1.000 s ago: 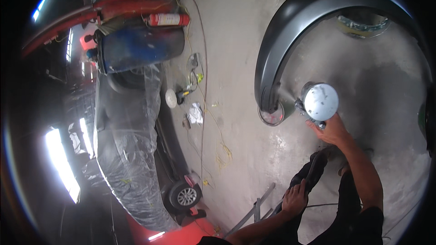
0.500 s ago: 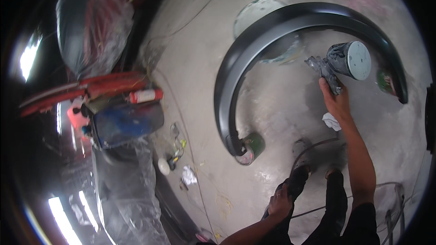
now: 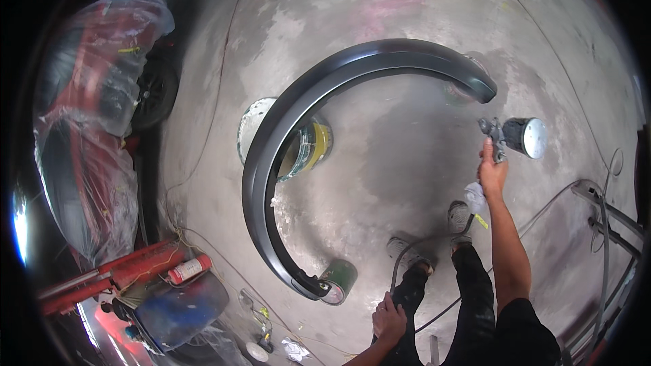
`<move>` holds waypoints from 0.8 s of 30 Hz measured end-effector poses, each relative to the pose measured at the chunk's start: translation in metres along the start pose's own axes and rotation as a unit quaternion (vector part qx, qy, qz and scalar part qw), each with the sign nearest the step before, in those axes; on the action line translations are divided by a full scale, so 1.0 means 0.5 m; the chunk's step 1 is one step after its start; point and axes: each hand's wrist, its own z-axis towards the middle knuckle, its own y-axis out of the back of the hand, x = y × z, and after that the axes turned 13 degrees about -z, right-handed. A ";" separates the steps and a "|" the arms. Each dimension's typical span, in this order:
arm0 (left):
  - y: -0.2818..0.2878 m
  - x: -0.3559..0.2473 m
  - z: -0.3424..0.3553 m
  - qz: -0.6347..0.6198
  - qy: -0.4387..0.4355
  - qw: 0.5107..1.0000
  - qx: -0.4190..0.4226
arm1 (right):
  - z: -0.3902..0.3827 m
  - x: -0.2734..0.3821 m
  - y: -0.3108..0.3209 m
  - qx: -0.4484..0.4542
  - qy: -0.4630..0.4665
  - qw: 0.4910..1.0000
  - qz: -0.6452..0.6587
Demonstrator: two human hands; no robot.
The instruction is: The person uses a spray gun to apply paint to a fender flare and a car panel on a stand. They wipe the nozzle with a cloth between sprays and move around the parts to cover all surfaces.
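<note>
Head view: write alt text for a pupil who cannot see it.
A person's right hand holds a grey spray gun with a cylindrical cup near an arched dark-grey panel, one end on a green cylindrical can. The left hand grips a black hose.

A dark grey, smooth, satin-sheened arched panel (image 3: pixel 258 183) lies in a broad open curve, its ends at upper right and bottom. Just apart from the upper end, a grey-smeared spray gun (image 3: pixel 495 130) points left, its dark, pale-ended round cup (image 3: pixel 527 137) jutting right; a black flexible hose (image 3: pixel 430 237) arcs below
</note>
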 end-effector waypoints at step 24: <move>-0.031 0.000 -0.025 -0.068 0.074 0.994 -0.047 | 0.016 0.384 -0.003 0.214 0.061 0.975 0.012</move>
